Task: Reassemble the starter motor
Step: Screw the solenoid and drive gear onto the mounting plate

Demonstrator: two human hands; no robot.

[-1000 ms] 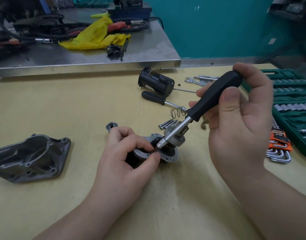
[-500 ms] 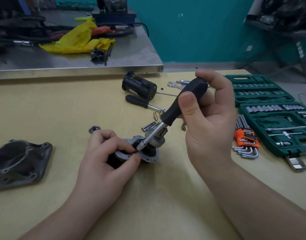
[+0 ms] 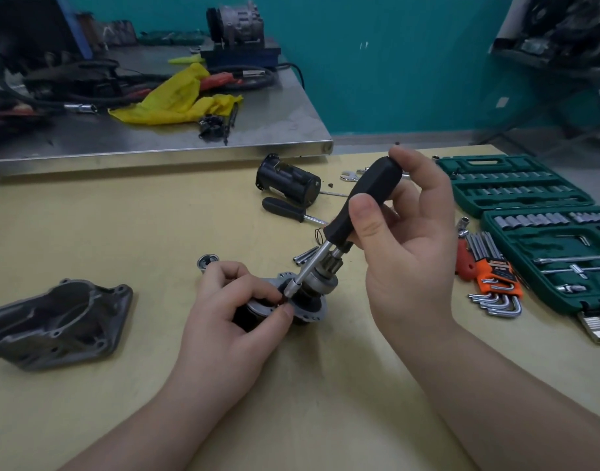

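Right hand point(image 3: 407, 253) grips the black handle of a socket driver point(image 3: 363, 198), its tip set down on the flanged starter sub-assembly point(image 3: 309, 300) near the middle of the yellow table point(image 3: 122, 215); left hand point(image 3: 237, 300) pinches something small at that tip, too hidden to identify. Reassembly looks, by judgement, at an early-to-middle stage: the grey nose housing point(image 3: 57, 321), the black motor body point(image 3: 288, 181) and loose bolts point(image 3: 303, 256) lie apart, unfitted; the orange hex-key holder point(image 3: 495, 270) bears print too small to read.

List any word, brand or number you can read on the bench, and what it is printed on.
Nothing can be read for certain.
Orange hex key holder: white print, too blurred to read.
Green socket case: any size marks too small to read.
Driver, grey housing, black motor body: no text visible.
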